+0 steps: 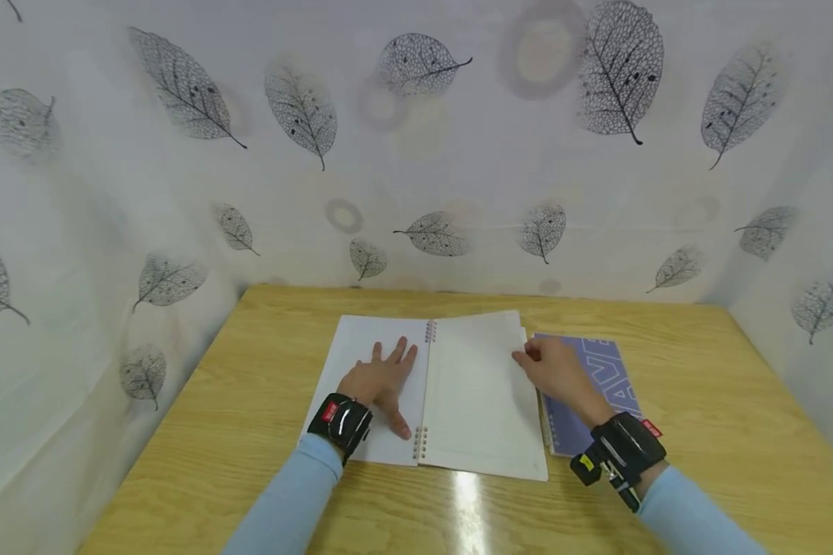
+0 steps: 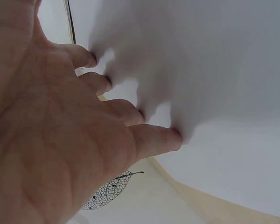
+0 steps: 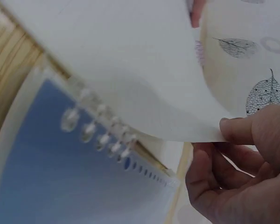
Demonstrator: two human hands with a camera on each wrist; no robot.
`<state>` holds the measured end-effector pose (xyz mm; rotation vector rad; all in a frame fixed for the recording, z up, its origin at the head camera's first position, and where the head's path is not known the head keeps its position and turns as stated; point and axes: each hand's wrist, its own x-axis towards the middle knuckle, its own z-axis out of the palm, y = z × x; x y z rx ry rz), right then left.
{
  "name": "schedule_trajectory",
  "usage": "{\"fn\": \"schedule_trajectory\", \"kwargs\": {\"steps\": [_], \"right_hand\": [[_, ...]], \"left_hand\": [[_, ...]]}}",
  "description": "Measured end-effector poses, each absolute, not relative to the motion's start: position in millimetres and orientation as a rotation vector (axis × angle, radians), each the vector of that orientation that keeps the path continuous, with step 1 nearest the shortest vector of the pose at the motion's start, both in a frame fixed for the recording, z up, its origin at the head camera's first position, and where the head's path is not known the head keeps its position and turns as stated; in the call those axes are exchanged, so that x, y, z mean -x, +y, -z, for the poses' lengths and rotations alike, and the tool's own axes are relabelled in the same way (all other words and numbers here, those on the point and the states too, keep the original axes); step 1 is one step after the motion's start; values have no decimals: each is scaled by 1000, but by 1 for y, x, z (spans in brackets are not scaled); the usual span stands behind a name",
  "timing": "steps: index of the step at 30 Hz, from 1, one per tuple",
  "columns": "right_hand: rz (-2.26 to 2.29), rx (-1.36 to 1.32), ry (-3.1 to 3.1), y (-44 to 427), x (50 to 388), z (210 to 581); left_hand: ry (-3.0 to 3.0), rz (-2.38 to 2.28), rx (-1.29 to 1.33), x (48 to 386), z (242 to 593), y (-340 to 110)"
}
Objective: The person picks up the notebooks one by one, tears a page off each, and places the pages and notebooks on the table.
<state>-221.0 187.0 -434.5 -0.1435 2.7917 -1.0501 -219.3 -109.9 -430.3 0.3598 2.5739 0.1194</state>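
Note:
An open ring-bound notebook (image 1: 482,401) with blank pages lies on the table. My left hand (image 1: 382,381) rests on its left page, fingers spread and fairly straight; in the left wrist view the fingertips (image 2: 170,139) touch the white paper. At the notebook's right edge my right hand (image 1: 551,368) pinches the page's edge between thumb and fingers. The right wrist view shows that page (image 3: 144,98) lifted and bowed, its edge in the right hand (image 3: 242,163). Beneath the right forearm lies a closed blue spiral notebook (image 1: 600,370) with large outlined letters, partly covered by the hand and wrist.
The wooden table (image 1: 243,401) reaches out on both sides of the notebooks. A pale curtain (image 1: 486,177) printed with grey leaves hangs behind the table and at both sides. Each wrist wears a black strap with a camera (image 1: 340,424).

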Motion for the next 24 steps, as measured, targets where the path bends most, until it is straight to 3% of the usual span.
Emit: {"fn": "schedule_trajectory", "kwargs": {"steps": [24], "right_hand": [[1206, 14, 2803, 195, 212, 446]], "left_hand": [[2560, -147, -349, 223, 435, -113]]}}
